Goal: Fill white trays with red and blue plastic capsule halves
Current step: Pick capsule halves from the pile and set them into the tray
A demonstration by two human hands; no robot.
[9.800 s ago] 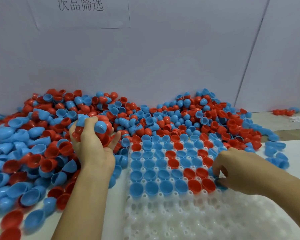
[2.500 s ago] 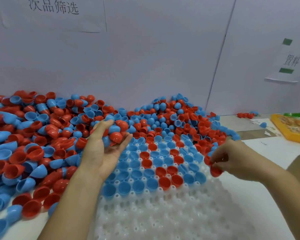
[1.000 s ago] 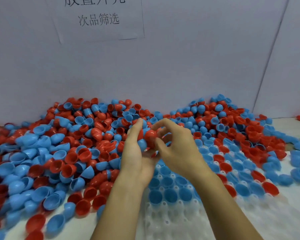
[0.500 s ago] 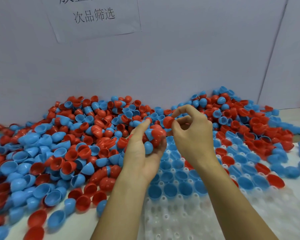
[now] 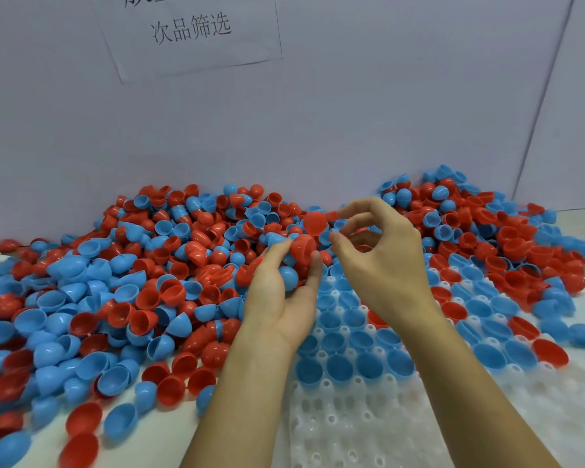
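My left hand [image 5: 281, 298] is held palm-up above the tray's left edge, its fingers curled round a handful of red and blue capsule halves [image 5: 296, 261]. My right hand [image 5: 382, 261] hovers just to its right and pinches one red capsule half [image 5: 315, 223] between thumb and forefinger above the handful. The white tray [image 5: 368, 427] lies below both forearms; its far rows hold several blue and red halves open side up, its near rows show bare sockets.
A large heap of loose red and blue halves [image 5: 132, 282] covers the table from the left edge round behind the tray to the right. A grey wall with a paper sign [image 5: 190, 28] stands close behind the heap.
My right hand has lifted a red half out of the left hand's handful and raised it slightly. Further back, the right hand came over from the tray's right side.
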